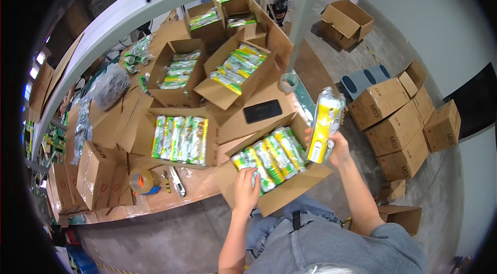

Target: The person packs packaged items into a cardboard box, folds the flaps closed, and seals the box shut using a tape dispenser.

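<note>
My right hand (339, 151) is closed round the lower part of a yellow and white pack (325, 124) in clear plastic wrap, raised above the right edge of an open cardboard box (292, 191). Inside that box lies a row of green, yellow and white plastic-wrapped packs (269, 157). At the near left corner of the row, my left hand (247, 187) rests on the packs with its fingers slightly bent and apart. Nothing shows in its grip. What the packs contain is hard to make out through the shiny wrap.
More open boxes of packs (180, 139) stand on the table, around a black phone (262, 111). A tape roll (142, 181) and a box cutter (177, 182) lie near its front edge. Closed cartons (393, 124) are stacked on the floor at right, and a frame post (305, 20) rises beyond the table.
</note>
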